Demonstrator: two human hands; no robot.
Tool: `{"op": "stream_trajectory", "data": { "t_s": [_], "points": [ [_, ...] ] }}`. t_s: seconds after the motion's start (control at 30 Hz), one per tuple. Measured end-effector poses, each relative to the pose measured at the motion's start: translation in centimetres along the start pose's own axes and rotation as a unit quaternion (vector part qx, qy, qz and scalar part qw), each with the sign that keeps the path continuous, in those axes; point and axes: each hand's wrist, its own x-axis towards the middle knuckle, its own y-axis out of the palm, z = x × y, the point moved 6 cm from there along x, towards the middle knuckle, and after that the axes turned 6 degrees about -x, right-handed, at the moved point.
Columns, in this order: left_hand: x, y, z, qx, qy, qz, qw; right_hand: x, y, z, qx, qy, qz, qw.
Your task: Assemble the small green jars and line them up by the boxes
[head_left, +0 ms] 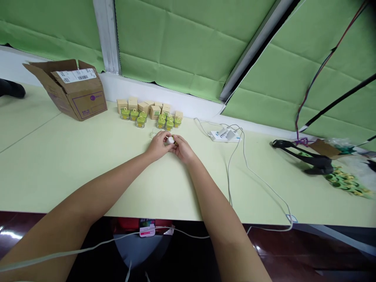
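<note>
Both of my hands meet over the middle of the pale table (pixel 129 176). Between their fingertips is a small round white item (pixel 170 140) with a dark and yellowish part at its right side; its kind is too small to tell. My left hand (pixel 159 147) pinches it from the left, and my right hand (pixel 182 149) closes on it from the right. A clear, thin piece (pixel 153 134) shows just behind my left fingers. Farther back stand several small clear jars with green lids (pixel 141 121), in front of several small brown boxes (pixel 155 112).
An open cardboard box (pixel 85 98) stands at the back left. To the right lies a white power strip (pixel 225 135) with cables running over the table edge. A black stand (pixel 314 158) and a pile of green and yellow pieces (pixel 346 182) are at far right. A phone (pixel 147 228) rests below the edge.
</note>
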Motion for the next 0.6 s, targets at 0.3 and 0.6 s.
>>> {"op": "stream_trajectory", "data": {
  "t_s": [0.3,0.6],
  "points": [
    [-0.2,-0.6,0.1,0.029,-0.021,-0.017,0.999,0.0,-1.5,0.4,0.026,0.004,-0.105,0.994],
    [-0.9,0.4,0.1,0.218,0.011,0.114,0.969,-0.1,-2.0,0.4,0.026,-0.006,-0.151,0.988]
  ]
}}
